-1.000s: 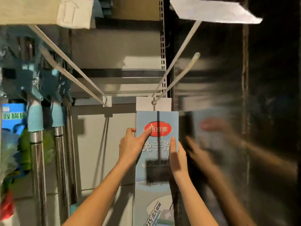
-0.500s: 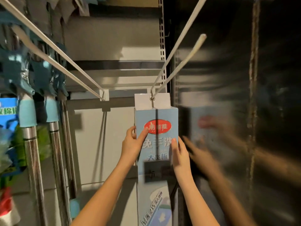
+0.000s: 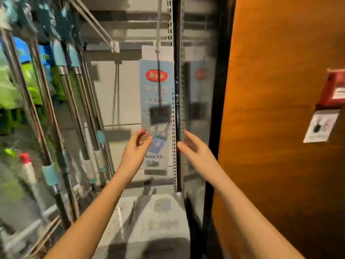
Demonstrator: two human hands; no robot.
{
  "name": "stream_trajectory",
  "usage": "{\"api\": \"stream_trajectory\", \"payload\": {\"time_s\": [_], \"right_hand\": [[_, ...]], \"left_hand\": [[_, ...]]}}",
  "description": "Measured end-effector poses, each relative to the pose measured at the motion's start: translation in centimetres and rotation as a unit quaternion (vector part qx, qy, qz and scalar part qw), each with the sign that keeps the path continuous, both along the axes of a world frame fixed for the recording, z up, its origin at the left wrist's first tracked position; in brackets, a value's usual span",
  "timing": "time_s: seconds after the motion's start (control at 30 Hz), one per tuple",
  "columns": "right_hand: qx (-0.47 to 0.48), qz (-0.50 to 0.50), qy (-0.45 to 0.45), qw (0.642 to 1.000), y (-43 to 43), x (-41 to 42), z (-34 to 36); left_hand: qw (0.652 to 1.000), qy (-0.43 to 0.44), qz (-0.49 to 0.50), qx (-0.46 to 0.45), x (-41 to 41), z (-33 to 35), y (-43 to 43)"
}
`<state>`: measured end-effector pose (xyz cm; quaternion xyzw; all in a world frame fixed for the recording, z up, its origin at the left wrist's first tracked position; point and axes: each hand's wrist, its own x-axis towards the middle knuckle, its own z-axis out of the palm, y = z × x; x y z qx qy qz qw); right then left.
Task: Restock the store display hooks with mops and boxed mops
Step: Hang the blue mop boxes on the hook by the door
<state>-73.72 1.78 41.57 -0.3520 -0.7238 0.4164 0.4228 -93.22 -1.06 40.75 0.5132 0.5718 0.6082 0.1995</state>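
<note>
Left hand (image 3: 135,148): fingers loose and spread, holding nothing. It has dropped from the box face to just in front of its lower left edge, and any contact is too blurred to tell.
Right hand (image 3: 194,149): also slack and empty, now off the box, just right of the slotted post (image 3: 174,139).
Boxed mop (image 3: 157,109): hangs upright by its white tab, unsupported, far centre.
Hook (image 3: 158,25): carries the box from above.
Mops (image 3: 63,94): hanging in a row on the left.
Meaning: this box looks hung, so the next item can be fetched.
</note>
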Motion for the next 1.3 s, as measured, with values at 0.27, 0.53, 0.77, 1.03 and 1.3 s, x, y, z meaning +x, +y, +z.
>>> {"api": "stream_trajectory", "payload": {"time_s": [0.27,0.53,0.77,1.03,1.3], "right_hand": [[-0.045,-0.074,-0.164,0.983,-9.9,18.1,-6.5],[-0.190,-0.255,-0.169,0.933,-15.0,31.3,-14.8],[-0.338,-0.276,-0.141,0.888,-16.7,38.3,-25.3],[-0.468,-0.206,-0.117,0.851,-11.0,44.4,-38.1],[-0.510,-0.151,-0.133,0.836,-4.2,48.8,-50.3]], "left_hand": [[0.984,0.020,-0.141,-0.104,14.2,-8.0,-8.4],[0.950,0.037,-0.259,-0.173,28.7,-17.8,-8.9],[0.901,0.001,-0.308,-0.305,36.1,-29.0,-10.2],[0.863,-0.080,-0.234,-0.440,44.0,-40.5,-8.1],[0.869,-0.132,-0.097,-0.468,48.5,-50.6,-6.3]]}}
